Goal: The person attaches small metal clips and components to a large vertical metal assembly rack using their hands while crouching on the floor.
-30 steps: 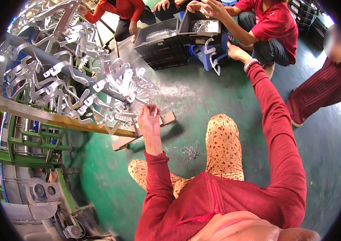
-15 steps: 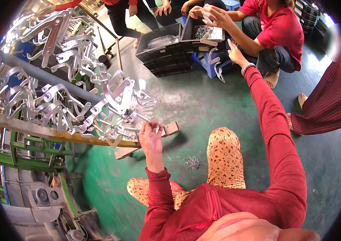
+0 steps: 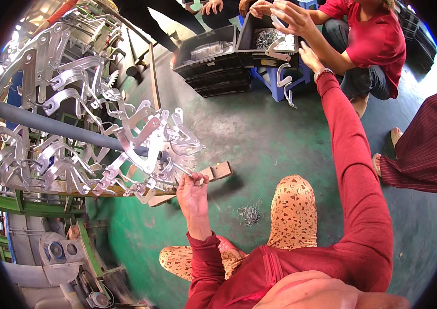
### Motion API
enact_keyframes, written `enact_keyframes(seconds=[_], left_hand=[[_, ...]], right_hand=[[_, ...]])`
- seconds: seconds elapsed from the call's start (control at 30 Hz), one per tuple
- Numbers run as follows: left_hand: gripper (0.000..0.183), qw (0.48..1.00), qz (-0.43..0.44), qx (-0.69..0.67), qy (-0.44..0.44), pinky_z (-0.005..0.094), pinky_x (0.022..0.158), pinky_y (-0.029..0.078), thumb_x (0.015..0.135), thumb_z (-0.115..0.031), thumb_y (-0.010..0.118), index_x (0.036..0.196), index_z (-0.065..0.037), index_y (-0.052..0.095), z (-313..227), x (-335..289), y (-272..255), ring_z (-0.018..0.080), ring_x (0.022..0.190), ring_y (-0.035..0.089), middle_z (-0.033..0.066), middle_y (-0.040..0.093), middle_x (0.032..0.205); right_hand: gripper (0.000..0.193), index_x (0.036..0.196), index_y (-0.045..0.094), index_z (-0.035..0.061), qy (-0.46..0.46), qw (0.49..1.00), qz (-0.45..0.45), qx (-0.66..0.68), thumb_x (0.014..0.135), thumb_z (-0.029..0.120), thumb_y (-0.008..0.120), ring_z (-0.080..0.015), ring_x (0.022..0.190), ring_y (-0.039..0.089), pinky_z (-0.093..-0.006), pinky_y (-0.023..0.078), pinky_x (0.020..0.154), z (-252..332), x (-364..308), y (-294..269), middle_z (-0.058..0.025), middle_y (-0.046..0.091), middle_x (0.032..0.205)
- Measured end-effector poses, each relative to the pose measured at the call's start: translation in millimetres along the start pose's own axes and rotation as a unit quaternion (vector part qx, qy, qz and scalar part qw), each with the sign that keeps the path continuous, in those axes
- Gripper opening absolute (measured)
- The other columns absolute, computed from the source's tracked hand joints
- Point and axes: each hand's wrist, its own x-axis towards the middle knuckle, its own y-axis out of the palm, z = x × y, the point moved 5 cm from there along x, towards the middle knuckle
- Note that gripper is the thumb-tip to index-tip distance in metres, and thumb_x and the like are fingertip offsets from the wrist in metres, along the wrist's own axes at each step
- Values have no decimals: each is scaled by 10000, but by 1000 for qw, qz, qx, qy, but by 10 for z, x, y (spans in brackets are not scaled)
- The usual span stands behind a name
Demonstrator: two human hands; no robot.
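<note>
My left hand [image 3: 193,198] is closed in a pinch around the thin metal rod [image 3: 181,169] at the near end of a grey pole [image 3: 59,126]. Silvery curved metal brackets [image 3: 61,167] hang in rows along this pole. My right arm stretches far forward, and my right hand [image 3: 311,57] is beside a black crate [image 3: 249,38] holding small metal pieces. Its fingers look extended, partly covered by a co-worker's forearm. Below that crate's edge dangles a chain of pale curved brackets [image 3: 283,76]. Close by, the co-worker's raised hands [image 3: 285,18] handle something small.
A second black crate [image 3: 210,49] with clear packets stands left of the first, on stacked crates. A blue stool [image 3: 275,85] supports the right crate. Small metal scraps [image 3: 250,215] lie on the green floor. Wooden blocks [image 3: 216,172] sit under the rack; another person's striped trouser leg [image 3: 419,149] is at right.
The whole view has shifted slightly. My right hand has moved a little forward toward the crate, partly behind the co-worker's arm. My left hand stays at the rod.
</note>
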Motion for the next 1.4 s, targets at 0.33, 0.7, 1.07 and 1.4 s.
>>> enact_keyframes(seconds=[0.33, 0.7, 1.07, 1.4], left_hand=[[107, 1000, 1, -1, 6, 416, 864, 386, 845, -160, 587, 938, -108, 573, 80, 211, -238, 128, 861, 530, -22, 575, 883], [157, 999, 36, -3, 8, 451, 897, 320, 844, -71, 556, 998, -68, 524, -5, 390, -219, 155, 861, 512, 0, 573, 856], [167, 998, 54, -29, -3, 473, 911, 285, 837, -70, 575, 998, -82, 532, -24, 414, -213, 177, 929, 488, -17, 564, 899], [97, 999, 42, 19, 18, 394, 827, 411, 864, -130, 559, 943, -85, 592, 125, 362, -245, 142, 873, 555, 3, 611, 892]], right_hand=[[570, 1346, 303, 37, 325, 935, 33, 139, 797, 174, 372, -302, 1051, 507, -374, 427, 824, -1182, -1697, 1006, -181, 415, 1314], [689, 1387, 258, 132, -145, 900, 344, -226, 745, -33, 445, -317, 1330, 213, -509, 302, 1015, -710, -4155, 2429, -76, 229, 1445], [571, 1381, 236, 44, -385, 827, 376, -163, 834, 66, 398, -220, 1348, 198, -429, 209, 1083, -64, -5090, 2943, -49, 224, 1457], [704, 1340, 352, 115, -214, 917, 316, -115, 677, -91, 472, -327, 1309, 247, -454, 241, 1055, -295, -5010, 2038, -129, 323, 1383]])
